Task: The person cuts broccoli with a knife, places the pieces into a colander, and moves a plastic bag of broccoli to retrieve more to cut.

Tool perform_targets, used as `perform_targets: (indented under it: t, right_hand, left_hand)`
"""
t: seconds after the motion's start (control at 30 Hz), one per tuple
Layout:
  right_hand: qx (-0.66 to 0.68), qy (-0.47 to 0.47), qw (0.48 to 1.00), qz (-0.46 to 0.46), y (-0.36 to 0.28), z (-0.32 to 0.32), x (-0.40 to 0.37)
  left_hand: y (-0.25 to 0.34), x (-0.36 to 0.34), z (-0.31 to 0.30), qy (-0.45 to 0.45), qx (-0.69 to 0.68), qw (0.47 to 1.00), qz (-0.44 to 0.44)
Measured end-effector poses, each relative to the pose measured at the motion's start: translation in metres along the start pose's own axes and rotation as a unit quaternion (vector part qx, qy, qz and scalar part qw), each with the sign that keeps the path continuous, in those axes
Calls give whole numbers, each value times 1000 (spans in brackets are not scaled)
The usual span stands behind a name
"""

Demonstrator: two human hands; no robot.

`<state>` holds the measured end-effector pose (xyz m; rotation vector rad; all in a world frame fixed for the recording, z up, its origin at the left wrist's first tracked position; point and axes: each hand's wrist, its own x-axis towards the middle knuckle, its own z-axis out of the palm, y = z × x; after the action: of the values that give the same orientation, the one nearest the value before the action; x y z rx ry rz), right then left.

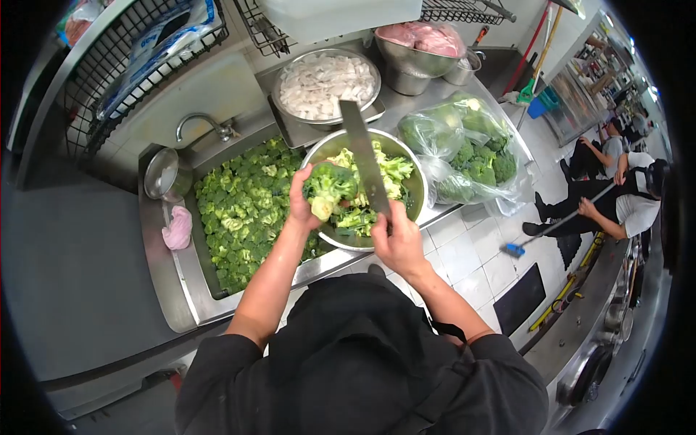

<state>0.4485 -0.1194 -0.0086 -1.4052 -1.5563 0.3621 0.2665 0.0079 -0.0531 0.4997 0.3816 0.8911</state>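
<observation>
My left hand (301,197) is closed round a head of broccoli (328,187), its pale cut stem facing me. In my right hand (397,238) is the handle of a knife with a broad, long blade (364,156), pointing away from me beside the broccoli. Both hands are over a round metal bowl (423,190) that holds broccoli stalks and leaves (391,170). To the left, a steel sink is filled with cut broccoli florets (243,210). A clear plastic bag (464,148) with more broccoli heads lies right of the bowl.
Behind the bowl stand a pan of pale sliced food (326,83) and a metal pot of pink meat (420,40). A faucet (203,125), small metal bowl (168,175) and pink cloth (177,228) are by the sink. At right, a person (631,196) holds a broom.
</observation>
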Motion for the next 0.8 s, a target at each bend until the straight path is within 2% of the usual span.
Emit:
perform_targets:
  t: [0.07,0.13,0.2,0.27,0.33,0.43,0.53,0.57,0.6,0.67,0.73,0.8]
  right_hand:
    - [25,4,999,28,0,-6,4]
    - [33,-1,999,27,-2,-4,3]
    - [39,-9,999,22,-7,-1,5]
    - [41,-16,999,-18,-22,1,10]
    - [51,-17,997,-48,-43,-1,20]
    - [103,93,975,-176,-71,3,33]
    - [146,49,973,-171,-84,26,38]
    - [70,14,978,-194,-86,36,43]
    - [101,-51,986,-124,-68,64,35]
    - [97,-112,984,-100,-67,86,34]
    - [131,-91,980,-121,-68,103,32]
    - [101,-116,983,-98,-77,105,38]
  left_hand:
    - [-2,-6,0,-28,-12,999,-9]
    - [-10,-13,11,-21,-117,992,42]
    - [-12,-18,14,-23,-124,991,51]
    - [-18,-20,5,22,-160,985,60]
    - [-19,-23,3,19,-173,982,69]
    - [-10,-36,11,2,-224,968,115]
    - [5,-51,7,-44,-273,953,126]
    - [7,-53,2,34,-169,972,161]
    - [11,-56,-3,37,-170,969,174]
    - [20,-66,-13,19,-156,969,192]
    - [33,-80,-30,36,-156,958,236]
    - [48,-104,-40,30,-200,957,210]
